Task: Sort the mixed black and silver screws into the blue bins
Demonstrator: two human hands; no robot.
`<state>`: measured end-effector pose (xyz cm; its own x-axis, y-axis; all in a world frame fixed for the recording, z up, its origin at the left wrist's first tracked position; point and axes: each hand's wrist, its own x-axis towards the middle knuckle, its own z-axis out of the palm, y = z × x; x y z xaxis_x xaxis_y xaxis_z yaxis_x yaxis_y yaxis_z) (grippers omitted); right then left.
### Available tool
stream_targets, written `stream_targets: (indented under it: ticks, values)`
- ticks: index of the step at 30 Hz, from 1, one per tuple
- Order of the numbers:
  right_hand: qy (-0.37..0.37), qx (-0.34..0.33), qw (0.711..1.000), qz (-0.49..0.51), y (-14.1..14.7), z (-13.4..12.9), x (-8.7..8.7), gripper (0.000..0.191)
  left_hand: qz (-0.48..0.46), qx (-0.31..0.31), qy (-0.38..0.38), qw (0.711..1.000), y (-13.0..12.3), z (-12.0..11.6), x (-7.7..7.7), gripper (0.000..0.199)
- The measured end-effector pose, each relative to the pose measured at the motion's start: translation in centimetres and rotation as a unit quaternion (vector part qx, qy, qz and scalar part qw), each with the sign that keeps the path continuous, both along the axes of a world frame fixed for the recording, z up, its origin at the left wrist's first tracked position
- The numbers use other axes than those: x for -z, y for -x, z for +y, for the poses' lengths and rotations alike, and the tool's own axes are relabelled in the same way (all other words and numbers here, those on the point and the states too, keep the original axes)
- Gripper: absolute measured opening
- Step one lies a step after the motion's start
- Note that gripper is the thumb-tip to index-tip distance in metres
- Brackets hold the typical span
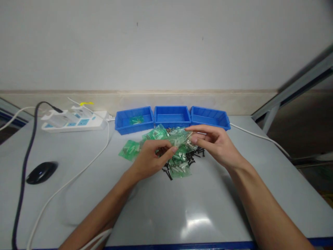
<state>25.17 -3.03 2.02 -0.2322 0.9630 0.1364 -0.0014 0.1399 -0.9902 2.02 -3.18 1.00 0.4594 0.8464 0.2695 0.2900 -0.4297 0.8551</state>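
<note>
We see, largest first, a pale wall (166,52) behind a light grey table (221,208). Along the table's left side we follow a dark cable (24,166) and a white cable (65,184). At the centre we find a loose heap of green-tinted bags (130,150), just in front of the trays. Left of these lies a white power strip (78,128) with plugs in it. Three blue trays stand in a row by the wall: the left tray (123,129), the middle tray (178,124) and the right tray (210,122). Above the heap, our left hand (152,158) and right hand (217,142) pinch opposite ends of one see-through packet (178,140) between thumb and fingers. Near the left edge we note a black mouse (43,172). A small green packet (136,120) lies inside the left tray. Smallest, dark screws (168,172) lie scattered around the heap's front and right edges.
</note>
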Motion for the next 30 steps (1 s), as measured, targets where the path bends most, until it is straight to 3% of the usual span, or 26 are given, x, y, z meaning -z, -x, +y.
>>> stream_targets:
  ticks: [8,11,13,15,18,20,22,25,30]
  values:
    - [0.031,-0.029,0.998,0.051,0.8,0.2,0.4,0.038,-0.041,0.050,0.105,0.992,0.8,0.4,0.2,0.040]
    - [0.038,-0.021,0.999,0.001,0.8,0.2,-0.1,0.046,-0.090,0.051,0.144,0.984,1.1,0.7,0.4,0.038]
    - [0.020,0.014,0.996,-0.090,-0.1,0.3,-0.5,0.044,-0.139,0.011,0.154,0.978,1.2,1.1,0.7,0.037]
    - [-0.023,0.057,0.969,-0.237,-1.7,0.3,-0.9,0.033,-0.195,-0.064,0.147,0.967,1.4,1.7,1.0,0.038]
    - [-0.027,0.029,0.884,-0.466,-4.4,0.1,-1.1,0.031,-0.278,-0.189,0.153,0.929,1.5,2.6,1.1,0.038]
    - [0.016,-0.020,0.848,-0.530,-5.3,-0.2,-1.1,0.041,-0.303,-0.224,0.192,0.907,1.6,3.1,1.0,0.038]
    - [0.050,-0.048,0.833,-0.548,-5.4,-0.3,-0.9,0.046,-0.300,-0.230,0.222,0.899,1.7,3.3,1.0,0.050]
    - [0.063,-0.063,0.837,-0.540,-4.5,0.0,-0.4,0.039,-0.271,-0.222,0.220,0.910,1.7,3.2,1.0,0.051]
    - [0.063,-0.054,0.858,-0.506,-3.3,0.8,0.1,0.018,-0.180,-0.179,0.123,0.959,1.4,2.3,0.5,0.040]
